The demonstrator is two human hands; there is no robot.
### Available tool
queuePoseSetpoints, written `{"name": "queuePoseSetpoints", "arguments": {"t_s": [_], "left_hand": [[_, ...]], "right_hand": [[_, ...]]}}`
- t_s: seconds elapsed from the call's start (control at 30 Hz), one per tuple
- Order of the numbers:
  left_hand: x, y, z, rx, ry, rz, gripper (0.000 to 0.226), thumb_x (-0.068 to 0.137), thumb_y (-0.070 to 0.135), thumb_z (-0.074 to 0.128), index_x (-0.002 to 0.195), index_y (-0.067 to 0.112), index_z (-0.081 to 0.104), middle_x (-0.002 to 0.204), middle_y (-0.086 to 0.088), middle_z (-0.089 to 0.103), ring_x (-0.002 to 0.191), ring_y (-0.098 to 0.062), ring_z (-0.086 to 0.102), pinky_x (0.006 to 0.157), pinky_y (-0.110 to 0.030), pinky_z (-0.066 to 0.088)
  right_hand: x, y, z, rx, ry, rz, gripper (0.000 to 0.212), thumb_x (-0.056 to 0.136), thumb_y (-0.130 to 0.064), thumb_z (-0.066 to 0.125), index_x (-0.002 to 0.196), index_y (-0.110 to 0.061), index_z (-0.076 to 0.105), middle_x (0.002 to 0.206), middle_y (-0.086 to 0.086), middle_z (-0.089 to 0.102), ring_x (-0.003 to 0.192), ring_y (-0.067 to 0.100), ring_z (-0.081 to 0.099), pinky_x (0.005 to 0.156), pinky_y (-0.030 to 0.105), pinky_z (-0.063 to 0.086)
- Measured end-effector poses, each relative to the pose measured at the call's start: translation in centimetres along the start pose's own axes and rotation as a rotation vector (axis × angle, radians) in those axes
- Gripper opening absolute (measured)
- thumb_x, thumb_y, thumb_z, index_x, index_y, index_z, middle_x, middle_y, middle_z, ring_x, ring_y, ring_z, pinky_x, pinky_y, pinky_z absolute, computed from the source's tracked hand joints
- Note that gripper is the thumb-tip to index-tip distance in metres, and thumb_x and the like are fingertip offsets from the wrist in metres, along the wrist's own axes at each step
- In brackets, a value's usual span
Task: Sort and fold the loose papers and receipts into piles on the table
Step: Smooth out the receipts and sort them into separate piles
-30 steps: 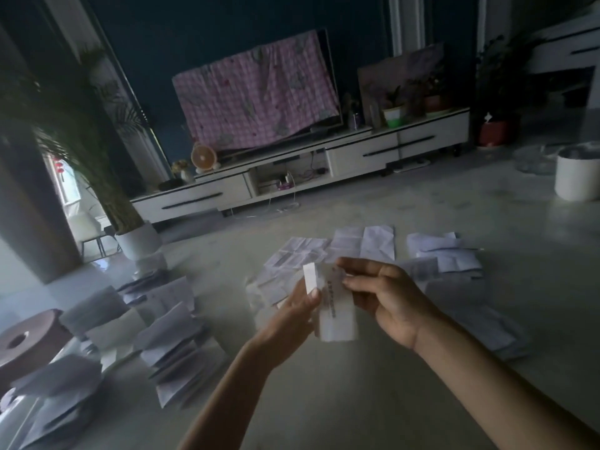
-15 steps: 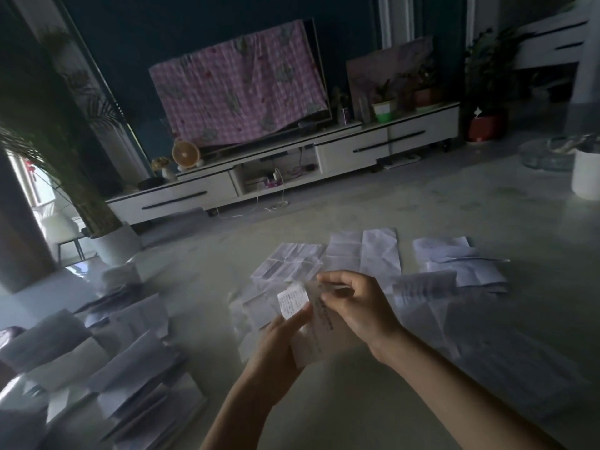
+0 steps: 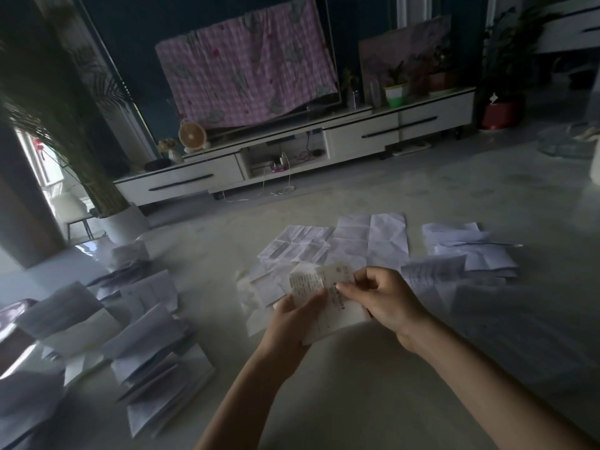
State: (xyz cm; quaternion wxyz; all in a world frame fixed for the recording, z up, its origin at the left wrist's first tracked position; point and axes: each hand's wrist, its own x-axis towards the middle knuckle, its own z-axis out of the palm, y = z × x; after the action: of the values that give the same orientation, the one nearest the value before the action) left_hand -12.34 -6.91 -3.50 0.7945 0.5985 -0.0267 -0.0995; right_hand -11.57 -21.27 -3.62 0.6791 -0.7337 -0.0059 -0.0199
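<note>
Your left grip (image 3: 292,323) and right grip (image 3: 386,303) both hold one printed receipt (image 3: 334,310), lifted just above the pale surface (image 3: 373,384) in front of you. The left grip is narrow: its thumb lies on the receipt's near left edge, where the upper corner is folded over. The right grip is narrow too, pinching the receipt near its middle between thumb and forefinger, the other fingers curled behind.

Just beyond your hands lie creased, flattened sheets (image 3: 367,241), with smaller slips (image 3: 263,287) under and to the left of the receipt. To the right sits another pile of papers (image 3: 470,251). Well apart on your left, folded papers (image 3: 152,349) lie in loose, overlapping heaps.

Farther back stands a white TV cabinet (image 3: 360,134), and above it hangs a pink checked cloth (image 3: 246,66).
</note>
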Motion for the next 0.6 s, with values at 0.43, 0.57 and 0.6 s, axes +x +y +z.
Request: {"name": "queuePoseSetpoints", "arguments": {"t_s": [0.43, 0.57, 0.6], "left_hand": [[-0.5, -0.2, -1.5, 0.191, 0.155, 0.133, 0.01, 0.081, 0.012, 0.063, 0.088, 0.01, 0.069, 0.084, -0.007, 0.073, 0.077, -0.018, 0.069, 0.073, -0.034, 0.056], [-0.5, 0.1, -1.9, 0.215, 0.134, 0.08, 0.013, 0.088, 0.009, 0.055, 0.093, 0.008, 0.068, 0.092, -0.011, 0.072, 0.084, -0.023, 0.068, 0.081, -0.043, 0.054], [-0.5, 0.1, -2.1, 0.225, 0.133, 0.074, 0.015, 0.09, 0.006, 0.053, 0.093, 0.009, 0.068, 0.091, -0.01, 0.072, 0.083, -0.022, 0.068, 0.08, -0.043, 0.054]], "right_hand": [[-0.3, 0.3, 0.9, 0.172, 0.003, 0.081, 0.015, 0.083, -0.018, 0.067, 0.091, -0.006, 0.063, 0.089, 0.009, 0.07, 0.085, 0.021, 0.067, 0.076, 0.032, 0.055], [-0.3, 0.2, 0.4, 0.183, -0.039, 0.096, 0.007, 0.085, -0.015, 0.065, 0.089, -0.01, 0.065, 0.086, 0.006, 0.071, 0.08, 0.017, 0.068, 0.068, 0.027, 0.052], [-0.4, 0.1, 0.3, 0.185, -0.059, 0.105, 0.005, 0.086, -0.013, 0.063, 0.09, -0.01, 0.065, 0.086, 0.006, 0.071, 0.078, 0.016, 0.068, 0.065, 0.025, 0.051]]}}
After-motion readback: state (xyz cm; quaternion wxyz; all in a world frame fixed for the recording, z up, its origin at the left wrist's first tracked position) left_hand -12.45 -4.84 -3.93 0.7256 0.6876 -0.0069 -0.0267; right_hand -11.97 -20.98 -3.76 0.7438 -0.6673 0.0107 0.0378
